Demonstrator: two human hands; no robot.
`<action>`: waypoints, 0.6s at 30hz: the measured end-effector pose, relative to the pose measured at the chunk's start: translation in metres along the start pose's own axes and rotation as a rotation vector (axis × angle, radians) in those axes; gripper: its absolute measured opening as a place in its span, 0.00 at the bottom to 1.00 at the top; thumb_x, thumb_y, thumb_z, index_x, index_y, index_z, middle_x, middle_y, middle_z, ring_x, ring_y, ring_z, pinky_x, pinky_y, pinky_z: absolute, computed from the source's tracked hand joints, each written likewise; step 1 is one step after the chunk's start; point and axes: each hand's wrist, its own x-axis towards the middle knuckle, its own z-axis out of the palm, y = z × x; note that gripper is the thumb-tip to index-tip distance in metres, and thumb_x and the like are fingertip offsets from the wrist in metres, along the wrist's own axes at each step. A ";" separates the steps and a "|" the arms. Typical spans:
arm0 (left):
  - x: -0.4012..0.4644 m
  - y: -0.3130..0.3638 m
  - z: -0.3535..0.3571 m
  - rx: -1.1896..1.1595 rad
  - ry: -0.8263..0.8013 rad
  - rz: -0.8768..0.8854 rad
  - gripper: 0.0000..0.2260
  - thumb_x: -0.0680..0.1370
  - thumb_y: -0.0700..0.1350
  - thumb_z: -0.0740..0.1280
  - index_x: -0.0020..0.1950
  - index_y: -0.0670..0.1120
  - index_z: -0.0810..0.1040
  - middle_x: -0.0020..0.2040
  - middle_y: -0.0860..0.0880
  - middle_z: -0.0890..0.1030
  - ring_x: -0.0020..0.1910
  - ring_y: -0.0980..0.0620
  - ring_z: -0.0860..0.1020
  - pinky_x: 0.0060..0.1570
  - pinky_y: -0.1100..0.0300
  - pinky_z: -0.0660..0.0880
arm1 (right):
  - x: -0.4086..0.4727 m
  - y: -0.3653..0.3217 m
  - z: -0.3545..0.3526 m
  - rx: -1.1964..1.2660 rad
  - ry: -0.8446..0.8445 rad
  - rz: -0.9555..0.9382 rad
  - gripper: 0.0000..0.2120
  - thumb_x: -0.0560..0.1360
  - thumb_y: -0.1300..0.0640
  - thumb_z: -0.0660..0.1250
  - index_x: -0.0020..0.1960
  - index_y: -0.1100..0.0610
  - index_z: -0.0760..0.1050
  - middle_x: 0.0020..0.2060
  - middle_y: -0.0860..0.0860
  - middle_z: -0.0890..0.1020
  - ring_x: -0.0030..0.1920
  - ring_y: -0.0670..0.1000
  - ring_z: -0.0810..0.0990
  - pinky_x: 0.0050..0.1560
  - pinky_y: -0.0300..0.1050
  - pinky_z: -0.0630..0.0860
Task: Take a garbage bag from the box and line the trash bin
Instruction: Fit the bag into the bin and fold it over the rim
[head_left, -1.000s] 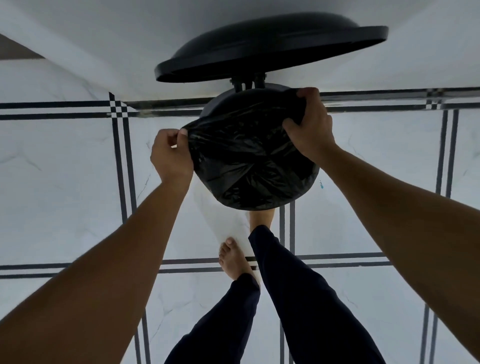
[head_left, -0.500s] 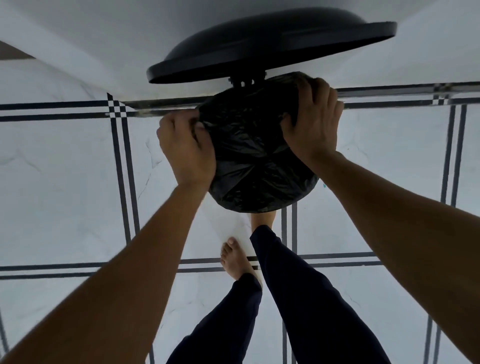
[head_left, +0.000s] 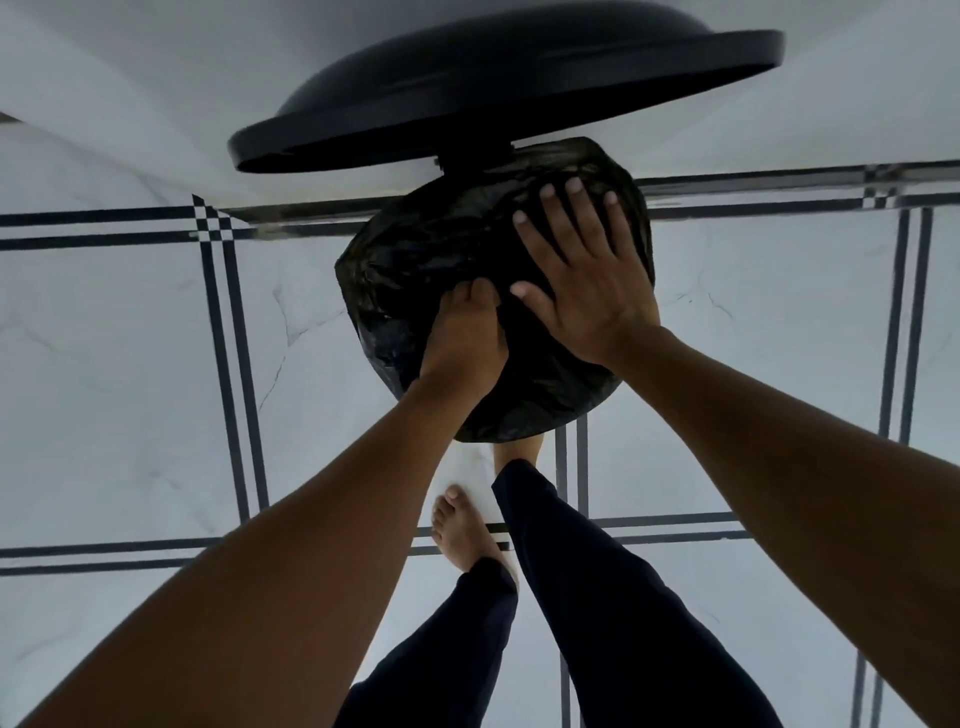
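Observation:
A round black trash bin stands on the tiled floor below me, its lid (head_left: 509, 88) tipped up at the far side. A black garbage bag (head_left: 415, 260) is spread over the bin's mouth and hides the rim. My left hand (head_left: 462, 343) reaches down into the middle of the bag, fingers bent and buried in the plastic. My right hand (head_left: 587, 280) lies flat on the bag's right side with its fingers spread. The box is not in view.
White marble floor tiles (head_left: 130, 364) with dark double lines surround the bin. A white wall (head_left: 156, 78) rises just behind it. My bare left foot (head_left: 462, 525) stands on the floor close to the bin's near side; my right foot is mostly hidden under the bin.
Both hands have left the bin's rim and moved inward onto the bag. The left hand now pushes into the centre and the right hand has flattened out.

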 end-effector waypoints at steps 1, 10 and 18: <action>0.005 -0.005 0.003 0.106 -0.048 -0.047 0.17 0.80 0.46 0.65 0.67 0.40 0.71 0.67 0.38 0.74 0.67 0.38 0.72 0.68 0.45 0.71 | 0.000 0.002 0.002 -0.005 0.005 -0.001 0.35 0.84 0.34 0.43 0.84 0.53 0.50 0.82 0.60 0.54 0.82 0.62 0.49 0.80 0.66 0.47; 0.024 -0.024 0.006 0.424 -0.226 -0.213 0.57 0.65 0.76 0.66 0.83 0.45 0.50 0.81 0.37 0.56 0.81 0.36 0.53 0.78 0.41 0.52 | 0.001 0.007 0.006 -0.008 0.056 -0.009 0.36 0.83 0.32 0.44 0.83 0.53 0.53 0.82 0.60 0.56 0.82 0.62 0.50 0.79 0.67 0.48; 0.026 -0.001 0.028 0.197 0.062 0.184 0.13 0.81 0.40 0.61 0.61 0.41 0.82 0.59 0.39 0.83 0.58 0.38 0.81 0.58 0.49 0.77 | 0.000 0.005 0.006 0.043 0.126 0.024 0.29 0.85 0.46 0.46 0.83 0.54 0.52 0.82 0.58 0.57 0.82 0.61 0.52 0.80 0.65 0.50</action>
